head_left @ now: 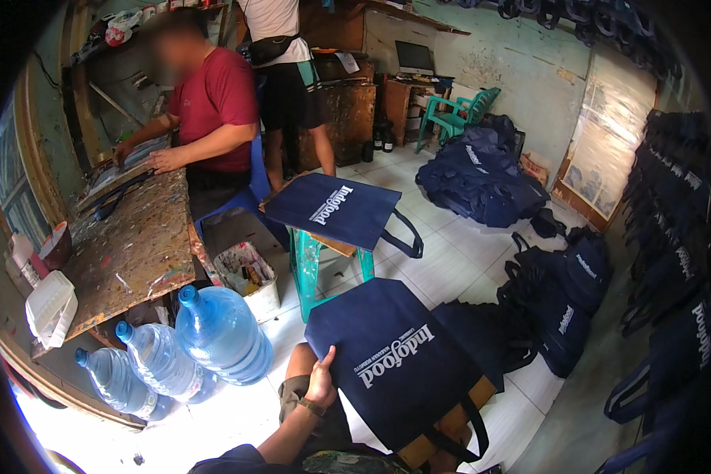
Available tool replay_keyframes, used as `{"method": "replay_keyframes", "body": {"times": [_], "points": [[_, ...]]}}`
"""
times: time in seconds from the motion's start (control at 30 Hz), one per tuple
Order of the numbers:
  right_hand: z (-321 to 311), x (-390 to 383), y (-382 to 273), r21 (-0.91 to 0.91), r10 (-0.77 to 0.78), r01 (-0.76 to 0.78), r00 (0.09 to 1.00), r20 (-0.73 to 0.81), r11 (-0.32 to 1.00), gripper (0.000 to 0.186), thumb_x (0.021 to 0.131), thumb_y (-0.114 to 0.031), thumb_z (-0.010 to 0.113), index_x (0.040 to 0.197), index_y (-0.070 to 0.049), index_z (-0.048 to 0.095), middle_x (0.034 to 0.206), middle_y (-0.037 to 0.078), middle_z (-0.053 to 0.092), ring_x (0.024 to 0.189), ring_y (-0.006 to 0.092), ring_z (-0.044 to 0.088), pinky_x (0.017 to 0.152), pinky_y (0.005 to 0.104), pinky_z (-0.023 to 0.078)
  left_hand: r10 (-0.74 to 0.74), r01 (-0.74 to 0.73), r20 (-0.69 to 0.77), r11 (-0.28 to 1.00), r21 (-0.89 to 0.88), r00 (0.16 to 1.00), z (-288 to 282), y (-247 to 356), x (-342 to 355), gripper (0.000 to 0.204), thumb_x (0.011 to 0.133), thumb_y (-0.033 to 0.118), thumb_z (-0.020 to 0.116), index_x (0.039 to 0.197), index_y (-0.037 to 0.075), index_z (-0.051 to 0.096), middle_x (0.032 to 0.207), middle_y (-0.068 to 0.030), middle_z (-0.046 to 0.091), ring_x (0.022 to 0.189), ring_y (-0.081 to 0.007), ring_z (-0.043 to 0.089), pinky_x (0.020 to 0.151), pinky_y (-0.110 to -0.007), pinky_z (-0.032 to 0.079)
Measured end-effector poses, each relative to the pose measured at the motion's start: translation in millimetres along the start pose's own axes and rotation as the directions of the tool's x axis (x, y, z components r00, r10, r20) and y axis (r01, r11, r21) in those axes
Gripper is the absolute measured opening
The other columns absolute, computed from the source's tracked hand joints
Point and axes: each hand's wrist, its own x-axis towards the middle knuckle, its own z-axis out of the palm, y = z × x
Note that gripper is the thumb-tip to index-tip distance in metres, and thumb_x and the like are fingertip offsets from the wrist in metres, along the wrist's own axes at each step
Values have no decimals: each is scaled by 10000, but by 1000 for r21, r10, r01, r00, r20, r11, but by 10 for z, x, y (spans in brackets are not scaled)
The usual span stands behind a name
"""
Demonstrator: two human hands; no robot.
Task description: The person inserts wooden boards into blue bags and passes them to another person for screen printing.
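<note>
Fingers of my left hand curl over the left edge of a navy bag, clamped on the cloth, thumb on top. My right hand is out of view, so I cannot tell its state. That bag lies flat across my lap on a brown board. Another navy bag rests on a green stool ahead. 3 blue water jugs stand left beside the worktop.

We are in a small bag-printing workshop: a paint-spattered worktable at nine o'clock, navy tote bags piled at one o'clock, more hanging at three.
</note>
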Motion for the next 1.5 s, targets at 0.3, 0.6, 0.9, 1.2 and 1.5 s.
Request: {"method": "replay_keyframes", "body": {"times": [0.3, 0.6, 0.9, 1.2, 1.5], "points": [[-18, -6, -8, 5, -4, 4, 1000, -4, 1000, 428, 885, -193, 590, 1261, -6, 506, 1218, 146, 557, 1124, 261, 539, 948, 387, 444, 6, -6, 11, 1000, -14, 1000, 33, -1, -7, 438, 933, 263, 565, 1260, -8, 458, 1231, -116, 556, 1122, -224, 544, 981, -359, 426], [-13, 1, -23, 7, -13, 13, 1000, -3, 1000, 430, 883, -196, 595, 1258, -5, 509, 1218, 148, 557, 1122, 262, 540, 946, 388, 446, 8, -8, 5, 1000, -4, 1000, 56, -9, -14, 442, 930, 263, 568, 1260, -10, 459, 1232, -119, 556, 1121, -223, 544, 981, -357, 426], [-19, -7, 1, 18, -14, 14, 1000, -3, 1000, 432, 880, -199, 600, 1256, -5, 512, 1218, 149, 557, 1121, 262, 540, 944, 388, 447, -5, 5, 22, 1000, -17, 1000, 6, -30, 0, 434, 934, 257, 559, 1257, -14, 460, 1233, -124, 552, 1123, -230, 542, 981, -359, 427], [-23, -10, -18, 26, -20, 20, 1000, 0, 999, 434, 878, -203, 605, 1253, -4, 515, 1218, 151, 557, 1120, 262, 541, 943, 389, 449, -1, 1, -2, 1000, -5, 1000, 74, -20, -49, 440, 933, 259, 560, 1265, -11, 456, 1232, -123, 553, 1127, -233, 539, 984, -365, 424], [-45, -14, -8, 32, -24, 25, 1000, -2, 999, 436, 875, -206, 610, 1250, -4, 518, 1219, 152, 557, 1118, 262, 542, 941, 390, 450, -18, 18, 13, 1000, -14, 1000, 75, -16, -44, 453, 933, 273, 559, 1267, -13, 452, 1242, -122, 547, 1134, -233, 534, 987, -368, 421]]}}
